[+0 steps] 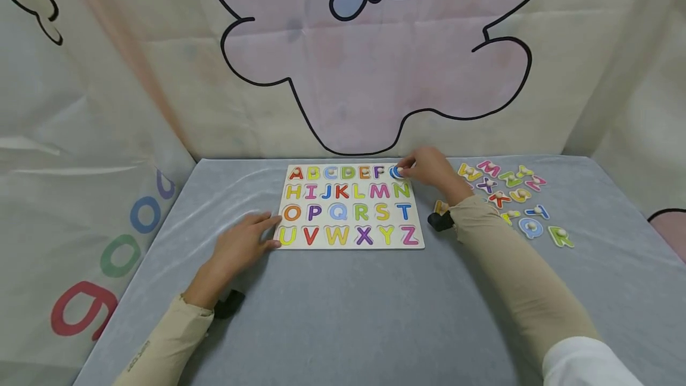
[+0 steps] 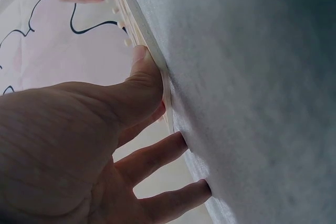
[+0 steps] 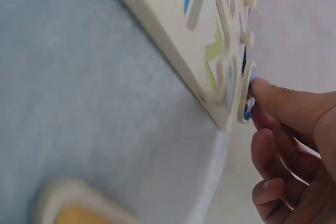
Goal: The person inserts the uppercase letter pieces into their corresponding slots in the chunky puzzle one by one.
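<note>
A white alphabet puzzle board with colored letter shapes lies flat. At its top right corner, my right hand pinches a blue letter piece between thumb and fingertips. In the right wrist view this piece stands just off the board's face, over a blue shape; its letter is partly covered. My left hand touches the board's lower left edge, thumb and index apart. Its thumb presses the edge in the left wrist view, while other fingers reach down to the cloth.
Loose letter pieces with knobs lie scattered right of the board, among them a blue Q, a green R and a pink M. Knobbed pieces sit in the board's top row. Grey cloth covers the table; a printed curtain hangs behind.
</note>
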Demonstrator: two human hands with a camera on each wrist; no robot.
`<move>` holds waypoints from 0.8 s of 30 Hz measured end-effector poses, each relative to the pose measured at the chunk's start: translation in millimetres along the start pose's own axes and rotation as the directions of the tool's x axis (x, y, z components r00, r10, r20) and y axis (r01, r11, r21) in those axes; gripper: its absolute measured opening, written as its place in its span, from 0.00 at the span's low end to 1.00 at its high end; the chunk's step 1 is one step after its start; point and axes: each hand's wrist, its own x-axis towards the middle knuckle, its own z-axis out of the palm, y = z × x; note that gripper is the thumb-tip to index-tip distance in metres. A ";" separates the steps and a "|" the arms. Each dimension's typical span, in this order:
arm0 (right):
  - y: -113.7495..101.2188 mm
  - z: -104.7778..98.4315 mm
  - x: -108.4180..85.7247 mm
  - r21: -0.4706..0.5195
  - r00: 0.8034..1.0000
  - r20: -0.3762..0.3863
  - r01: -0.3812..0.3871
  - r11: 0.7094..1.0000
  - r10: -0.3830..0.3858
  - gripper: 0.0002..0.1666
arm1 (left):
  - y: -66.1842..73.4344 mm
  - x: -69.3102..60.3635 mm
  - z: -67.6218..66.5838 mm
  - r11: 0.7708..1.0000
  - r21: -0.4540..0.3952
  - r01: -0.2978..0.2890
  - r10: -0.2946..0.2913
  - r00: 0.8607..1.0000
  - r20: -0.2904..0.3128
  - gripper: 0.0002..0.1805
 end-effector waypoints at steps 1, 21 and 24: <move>0.4 2.8 3.1 0.010 1.000 -0.004 -0.005 1.000 0.005 0.16 | 0.2 0.3 0.1 1.000 0.002 -0.002 0.002 1.000 -0.001 0.34; 12.8 -14.9 -36.0 0.062 1.000 -0.005 -0.024 0.998 0.025 0.22 | 1.8 -1.1 0.3 0.999 -0.012 -0.031 0.031 0.999 -0.019 0.33; 22.8 -18.7 -59.7 0.057 0.999 0.018 -0.032 0.998 0.031 0.21 | 1.0 -1.5 0.5 1.000 -0.003 -0.031 0.031 0.999 -0.018 0.33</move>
